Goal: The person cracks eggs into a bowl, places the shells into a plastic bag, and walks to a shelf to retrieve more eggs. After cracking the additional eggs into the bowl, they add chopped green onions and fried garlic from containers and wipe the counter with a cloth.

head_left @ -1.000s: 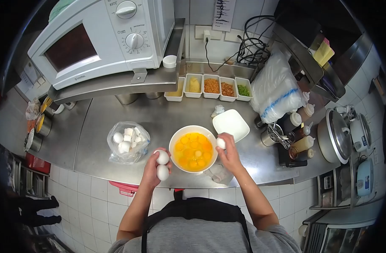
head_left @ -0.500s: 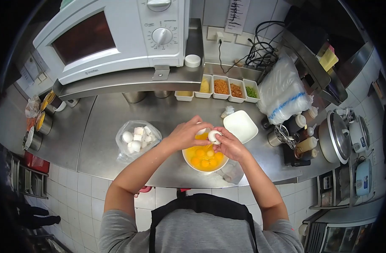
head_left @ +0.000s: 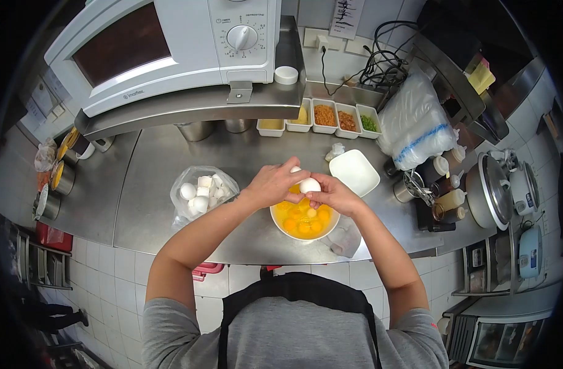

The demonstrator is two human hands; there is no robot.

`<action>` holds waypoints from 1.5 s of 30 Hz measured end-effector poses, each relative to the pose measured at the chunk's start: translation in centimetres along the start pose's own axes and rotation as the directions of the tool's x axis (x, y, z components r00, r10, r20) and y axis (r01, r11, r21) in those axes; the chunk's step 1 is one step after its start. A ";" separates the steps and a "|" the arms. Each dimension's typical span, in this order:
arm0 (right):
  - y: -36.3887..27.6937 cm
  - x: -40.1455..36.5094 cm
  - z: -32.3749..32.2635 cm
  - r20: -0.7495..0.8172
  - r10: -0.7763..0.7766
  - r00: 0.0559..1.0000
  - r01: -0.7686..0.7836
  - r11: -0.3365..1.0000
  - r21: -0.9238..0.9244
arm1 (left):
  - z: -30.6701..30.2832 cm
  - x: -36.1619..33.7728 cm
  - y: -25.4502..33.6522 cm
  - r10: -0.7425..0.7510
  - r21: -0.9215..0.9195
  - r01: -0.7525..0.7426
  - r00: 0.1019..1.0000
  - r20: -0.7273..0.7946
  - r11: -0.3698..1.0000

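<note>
Over a white bowl (head_left: 304,238) of cracked eggs, my two hands are close together. My right hand (head_left: 337,198) is closed on a white egg (head_left: 310,185), gripped by thumb and fingers. My left hand (head_left: 271,186) is closed at the egg's left side, its fingers bent around a second white eggshell (head_left: 295,169) that is partly hidden behind them. Several yellow yolks (head_left: 303,224) float in the bowl below. Left of the bowl, a clear plastic bag (head_left: 182,216) holds several white eggs and shells (head_left: 201,203).
A square white dish (head_left: 355,171) lies right of the bowl, near a crumpled plastic bag (head_left: 344,241). Small tubs of toppings (head_left: 324,117) line the back below a microwave (head_left: 189,49) on a steel shelf. Sauce bottles (head_left: 450,198) and a rice cooker (head_left: 485,194) stand at right.
The hands have drawn closer together and the egg has turned between them, sitting slightly higher. The camera view has shifted a little; the bowl appears slightly higher and further right.
</note>
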State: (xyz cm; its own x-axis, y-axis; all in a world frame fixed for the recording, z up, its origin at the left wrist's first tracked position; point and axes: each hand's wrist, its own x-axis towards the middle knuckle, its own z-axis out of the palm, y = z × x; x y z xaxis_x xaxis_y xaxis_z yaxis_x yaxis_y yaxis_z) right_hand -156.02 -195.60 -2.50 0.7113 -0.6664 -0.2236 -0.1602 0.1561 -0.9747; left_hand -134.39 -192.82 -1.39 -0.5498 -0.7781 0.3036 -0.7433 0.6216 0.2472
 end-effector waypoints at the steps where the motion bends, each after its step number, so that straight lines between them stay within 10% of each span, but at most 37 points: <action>1: -0.2 0.0 -0.1 0.006 0.000 1.000 0.000 1.000 -0.015 | 0.0 0.0 0.0 0.004 0.007 -0.004 1.000 -0.001 1.000; 19: -1.4 -0.2 -0.8 0.010 -0.036 0.999 0.037 0.954 -0.298 | -0.3 -0.1 -0.3 0.018 0.050 -0.017 1.000 -0.013 0.999; 28: -2.5 0.3 -0.5 0.042 -0.368 0.929 0.241 0.517 -0.821 | -1.4 0.0 0.2 0.001 0.089 0.003 0.999 -0.048 0.996; 35: -0.8 2.3 0.2 -0.198 -0.285 0.938 0.154 0.852 -0.500 | 1.1 -4.1 0.7 -0.403 -0.367 0.269 0.841 -0.361 0.890; 36: -0.9 2.8 0.9 -0.202 -0.301 0.932 0.170 0.855 -0.490 | 3.7 -5.7 -0.5 -0.454 -0.511 0.222 0.802 -0.388 0.830; 38: -1.0 4.4 3.2 -0.132 -0.392 0.910 0.266 0.799 -0.539 | 3.2 -9.4 1.3 -0.695 -0.902 0.406 0.691 0.196 0.149; 42: -3.0 8.2 9.2 0.101 -0.459 0.883 0.433 0.711 -0.553 | 3.2 -15.2 4.1 -0.633 -0.868 0.382 0.596 0.494 -0.318; 45: -2.6 12.2 13.1 0.262 -0.563 0.784 0.602 0.586 -0.542 | 3.0 -17.0 5.4 -0.660 -0.829 0.409 0.507 0.554 -0.382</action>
State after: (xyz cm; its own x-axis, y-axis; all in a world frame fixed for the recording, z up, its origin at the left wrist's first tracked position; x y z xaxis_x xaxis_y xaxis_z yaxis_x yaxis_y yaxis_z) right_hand -137.98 -194.59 -2.61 0.8270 -0.4196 0.3742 -0.0371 -0.7049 -0.7084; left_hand -130.18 -176.47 -7.97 0.0007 -0.8544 -0.5196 0.3743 -0.4816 0.7924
